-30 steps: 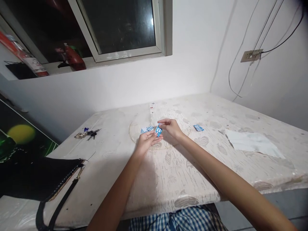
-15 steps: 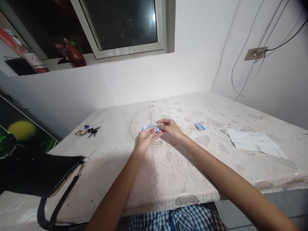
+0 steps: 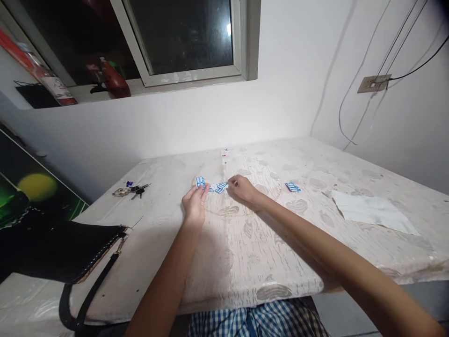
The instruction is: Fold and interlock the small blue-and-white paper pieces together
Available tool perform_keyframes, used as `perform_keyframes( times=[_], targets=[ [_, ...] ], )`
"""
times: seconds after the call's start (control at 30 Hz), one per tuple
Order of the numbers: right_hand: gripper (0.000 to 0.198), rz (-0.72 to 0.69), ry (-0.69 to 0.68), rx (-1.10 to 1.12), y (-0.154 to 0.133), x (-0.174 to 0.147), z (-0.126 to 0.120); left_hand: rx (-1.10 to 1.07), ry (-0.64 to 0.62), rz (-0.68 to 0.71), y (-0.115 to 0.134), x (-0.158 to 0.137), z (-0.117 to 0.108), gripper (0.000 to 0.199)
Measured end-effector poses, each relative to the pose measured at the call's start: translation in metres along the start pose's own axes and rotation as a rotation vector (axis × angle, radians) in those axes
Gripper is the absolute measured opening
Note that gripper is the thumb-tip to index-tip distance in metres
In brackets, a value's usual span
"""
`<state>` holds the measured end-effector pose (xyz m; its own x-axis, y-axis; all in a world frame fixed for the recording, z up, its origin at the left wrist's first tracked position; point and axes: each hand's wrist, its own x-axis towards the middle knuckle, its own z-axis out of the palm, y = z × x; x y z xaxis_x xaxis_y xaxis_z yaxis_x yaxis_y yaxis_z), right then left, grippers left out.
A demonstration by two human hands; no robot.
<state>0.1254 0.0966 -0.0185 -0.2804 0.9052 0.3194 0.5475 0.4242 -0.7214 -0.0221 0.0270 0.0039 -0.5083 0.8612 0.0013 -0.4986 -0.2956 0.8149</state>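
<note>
Between the fingers of my left hand [image 3: 194,202] stands a small blue-and-white card [image 3: 200,181], raised a little off the table; whether it is one card or a thin stack I cannot tell. Loose blue-and-white cards [image 3: 220,188] lie overlapping in the middle, between my hands. At their right edge, my right hand [image 3: 242,188] has its thumb and fingers pinched together; what is in the pinch, if anything, is too small to make out. Farther right, a small stack of similar cards [image 3: 292,187] lies apart on the patterned tablecloth [image 3: 252,238].
To the left are keys [image 3: 138,189] and a black bag [image 3: 70,248] with its strap hanging over the table's front edge. A white cloth [image 3: 373,210] lies at the right. Behind the table rises a white wall [image 3: 287,93] with a window, an outlet and cables.
My hands were together over a card and are now apart. My left hand has moved left with a card, and the loose cards in the middle show more fully.
</note>
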Motion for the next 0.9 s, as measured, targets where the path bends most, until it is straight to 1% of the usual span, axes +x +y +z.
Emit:
perform_keyframes(
  times=[0.03,0.1,0.13,0.2,0.3,0.4,0.5,0.57,0.6,0.7,0.8,0.87,0.9],
  targets=[
    [0.026,-0.075,-0.056,-0.100,0.001,0.006,0.003,-0.032,0.050,0.020,0.002,0.003,-0.002,0.009],
    [0.033,-0.187,-0.155,-0.237,-0.001,0.018,0.008,-0.063,0.099,0.044,0.006,0.007,-0.004,0.010],
    [0.035,-0.212,-0.191,-0.282,-0.003,0.022,0.010,-0.067,0.104,0.048,0.006,0.008,-0.004,0.010],
    [0.030,-0.240,-0.237,-0.351,-0.007,0.027,0.015,-0.062,0.100,0.039,0.006,0.008,-0.004,0.009],
    [0.019,-0.312,-0.253,-0.440,-0.013,0.026,0.018,-0.052,0.079,0.011,0.005,0.005,-0.002,0.008],
    [0.021,-0.386,-0.265,-0.510,-0.015,0.017,0.016,-0.051,0.072,0.007,0.004,0.002,-0.001,0.008],
    [0.023,-0.443,-0.259,-0.539,-0.016,0.005,0.008,-0.038,0.050,0.006,0.004,0.000,0.000,0.008],
    [0.022,-0.416,-0.210,-0.479,-0.015,-0.002,0.001,-0.008,0.004,-0.011,0.003,-0.002,0.000,0.007],
    [0.023,-0.387,-0.163,-0.420,-0.015,-0.006,-0.002,0.017,-0.022,-0.024,0.002,-0.003,0.000,0.006],
    [0.033,-0.290,0.036,-0.178,-0.014,-0.013,-0.009,0.121,-0.086,-0.059,-0.003,-0.007,0.002,0.006],
    [0.034,-0.226,0.198,0.034,-0.016,-0.018,-0.012,0.231,-0.137,-0.077,-0.011,-0.011,0.005,0.007],
    [0.034,-0.254,0.275,0.059,-0.020,-0.023,-0.013,0.293,-0.177,-0.087,-0.018,-0.013,0.006,0.008],
    [0.035,-0.295,0.297,0.023,-0.022,-0.026,-0.014,0.321,-0.194,-0.093,-0.021,-0.013,0.007,0.010]
  ],
)
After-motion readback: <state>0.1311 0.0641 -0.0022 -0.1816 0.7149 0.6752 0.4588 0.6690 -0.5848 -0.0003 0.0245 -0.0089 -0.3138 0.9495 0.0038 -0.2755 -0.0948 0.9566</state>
